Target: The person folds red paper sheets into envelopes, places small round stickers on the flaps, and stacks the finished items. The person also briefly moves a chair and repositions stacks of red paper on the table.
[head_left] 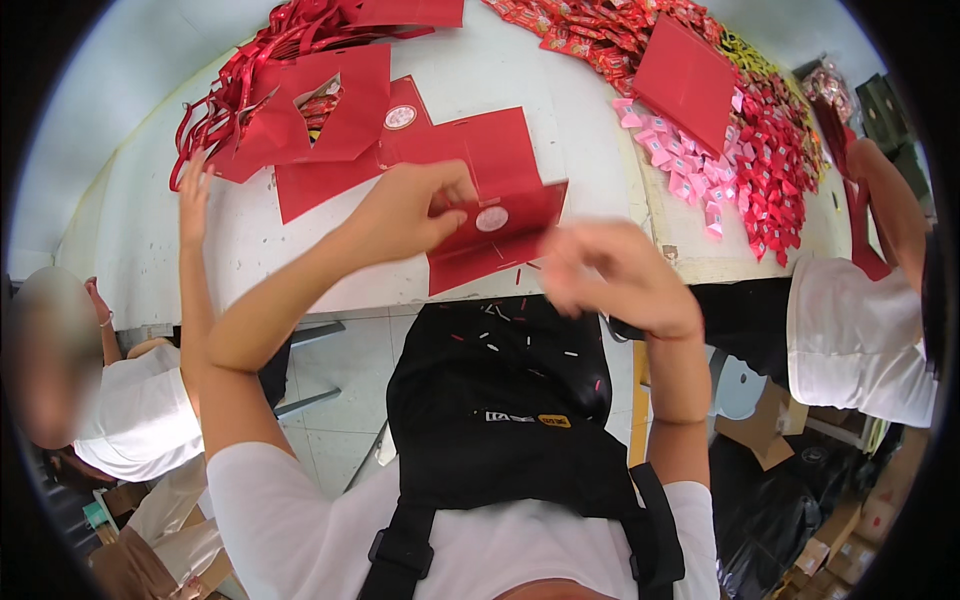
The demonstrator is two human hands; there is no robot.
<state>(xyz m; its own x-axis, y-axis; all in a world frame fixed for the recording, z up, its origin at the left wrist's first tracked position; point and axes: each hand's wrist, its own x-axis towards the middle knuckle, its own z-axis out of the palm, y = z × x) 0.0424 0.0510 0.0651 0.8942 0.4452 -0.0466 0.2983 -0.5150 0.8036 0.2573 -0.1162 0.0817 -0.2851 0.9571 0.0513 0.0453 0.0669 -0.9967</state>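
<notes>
A red card gift box (500,150), partly folded, lies near the table's front edge. Its lower panel carries a round white emblem (491,218), and one long flap stands up at a slant. My left hand (420,208) is at the card's left end, thumb and fingers curled around the end of the fold; their contact is partly hidden. Beside the right end, my right hand (605,275) is raised with bent fingers, smeared by motion. Whether it touches the card cannot be seen.
Red bags with ribbon handles (320,110) are piled at the back left, sweets showing inside one. Red and pink wrapped sweets (770,190) heap at the right, under a red card (685,80). Co-workers sit at left and right; the left one's hand (195,190) reaches the bags.
</notes>
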